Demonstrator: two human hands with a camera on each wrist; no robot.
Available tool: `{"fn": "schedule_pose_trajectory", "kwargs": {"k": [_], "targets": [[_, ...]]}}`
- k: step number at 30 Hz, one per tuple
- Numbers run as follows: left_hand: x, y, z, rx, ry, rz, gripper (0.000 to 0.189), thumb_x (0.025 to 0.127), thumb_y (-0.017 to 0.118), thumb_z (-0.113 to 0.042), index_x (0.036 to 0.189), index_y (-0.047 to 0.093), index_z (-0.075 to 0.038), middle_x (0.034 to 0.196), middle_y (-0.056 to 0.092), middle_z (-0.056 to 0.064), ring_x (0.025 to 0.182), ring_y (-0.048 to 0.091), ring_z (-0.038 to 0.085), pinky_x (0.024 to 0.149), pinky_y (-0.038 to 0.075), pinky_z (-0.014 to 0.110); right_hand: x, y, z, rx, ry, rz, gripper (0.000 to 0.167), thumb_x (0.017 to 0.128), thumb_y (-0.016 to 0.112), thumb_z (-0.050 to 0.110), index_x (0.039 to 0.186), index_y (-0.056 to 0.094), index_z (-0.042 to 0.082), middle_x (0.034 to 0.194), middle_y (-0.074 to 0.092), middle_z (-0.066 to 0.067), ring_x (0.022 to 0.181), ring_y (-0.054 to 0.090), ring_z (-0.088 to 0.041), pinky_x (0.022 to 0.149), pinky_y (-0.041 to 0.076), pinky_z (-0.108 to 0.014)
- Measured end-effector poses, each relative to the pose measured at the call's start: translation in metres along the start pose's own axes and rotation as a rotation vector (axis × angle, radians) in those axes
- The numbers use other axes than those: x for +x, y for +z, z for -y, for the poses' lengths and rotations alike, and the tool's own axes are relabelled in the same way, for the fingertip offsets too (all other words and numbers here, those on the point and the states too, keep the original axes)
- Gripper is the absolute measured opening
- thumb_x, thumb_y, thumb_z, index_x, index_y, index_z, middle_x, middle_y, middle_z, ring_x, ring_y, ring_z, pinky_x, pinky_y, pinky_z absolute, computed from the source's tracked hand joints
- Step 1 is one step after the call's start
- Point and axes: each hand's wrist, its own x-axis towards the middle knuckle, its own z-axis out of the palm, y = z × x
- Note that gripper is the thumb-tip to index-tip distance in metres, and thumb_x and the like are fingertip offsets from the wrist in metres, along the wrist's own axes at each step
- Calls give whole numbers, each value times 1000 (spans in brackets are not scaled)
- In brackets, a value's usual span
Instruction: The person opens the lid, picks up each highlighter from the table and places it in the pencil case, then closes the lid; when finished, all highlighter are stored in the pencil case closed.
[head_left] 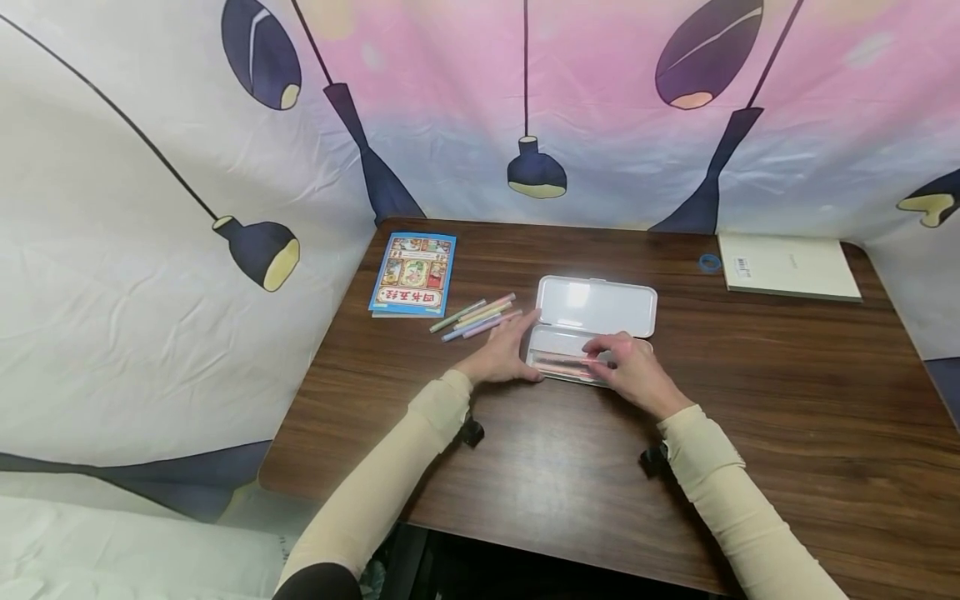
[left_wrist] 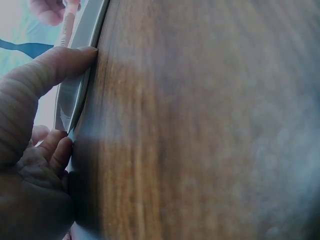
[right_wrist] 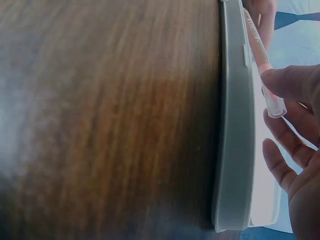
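Observation:
A white, hinged pencil case [head_left: 557, 338] lies open on the table, its lid [head_left: 615, 307] folded back. My left hand [head_left: 504, 352] grips the case's left end, with the thumb along the near side and fingers at the end. Over the right part of the tray, my right hand [head_left: 636, 373] pinches a pink pen [right_wrist: 256, 44] near its clear-tipped end between thumb and fingers. The pen runs lengthwise along the case. In the head view, pink shows in the tray's near part. Several pastel pens [head_left: 474, 318] lie in a loose bunch left of the case.
At the back left lies a blue-bordered booklet [head_left: 412, 273] on the brown wooden table [head_left: 750, 375]. A pale thick book [head_left: 791, 267] lies at the back right, with a blue tape ring [head_left: 709, 263] beside it. Printed curtains [head_left: 465, 100] hang behind the table.

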Motion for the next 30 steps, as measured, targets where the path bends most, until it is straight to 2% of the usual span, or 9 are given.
{"fn": "schedule_pose_trajectory", "kwargs": {"k": [5,16,21,24,28,30], "targets": [[1,1,0,7,-4,3,121,76,94,-30,170,18,-20,173,25,17,161,15,37,131,8,53,-2,2,-1,11,8,9,18,90,79,5,107,77,4,102,76,-12,101,66,-35,88,52,-54],[1,1,-2,12,-5,1,120,76,94,-30,170,20,-20,173,27,17,161,18,36,131,11,53,-8,2,-9,46,21,-15,22,88,83,7,109,77,3,106,76,-12,107,66,-36,95,52,-55],[2,2,-2,16,-1,3,121,76,94,-31,170,19,-20,173,27,17,160,18,36,131,11,53,-17,-15,-23,78,104,-46,25,90,82,8,113,77,1,112,75,-18,112,66,-39,98,52,-58],[2,2,-2,15,2,2,121,76,94,-31,170,19,-20,173,27,17,161,18,37,131,10,52,-23,-30,-35,58,166,-71,27,91,81,9,116,75,1,115,73,-22,111,64,-41,97,50,-60],[1,0,-2,13,3,-1,121,76,94,-31,170,19,-19,173,27,16,161,17,36,131,10,51,-31,-44,-51,40,219,-120,29,91,81,10,117,73,0,111,73,-23,106,63,-40,94,49,-60],[-1,0,-2,6,0,-2,120,76,94,-30,170,20,-18,173,27,16,161,16,36,131,9,52,-35,-45,-58,44,232,-136,31,91,82,11,118,73,0,109,73,-21,104,64,-38,93,49,-55]]}}
